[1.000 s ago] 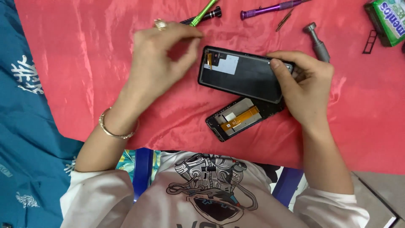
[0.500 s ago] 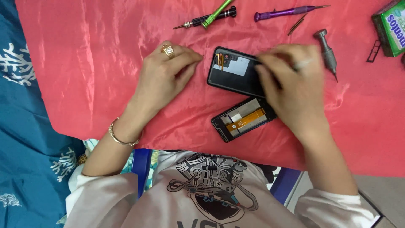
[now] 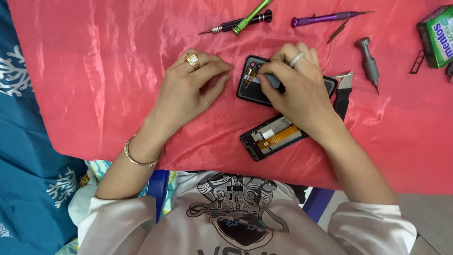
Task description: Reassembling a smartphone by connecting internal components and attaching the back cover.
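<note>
A black phone panel lies flat on the red cloth, with a small gold part showing near its top left corner. My right hand covers most of the panel, fingertips pinched together at that corner. A silver ring is on one finger. My left hand, wearing a gold ring and a bracelet, rests on the cloth just left of the panel, fingers stretched toward its edge and holding nothing. Below the panel lies an opened phone body with an orange flex strip inside.
Green, black and purple screwdrivers lie at the far edge, with a grey driver to the right. A green packet, a small black tray and a black strip lie right. Blue patterned fabric borders the left.
The panel, first held up between both hands, now lies on the cloth. My left hand has let go and settled beside it. My right hand has slid over it to the top left corner.
</note>
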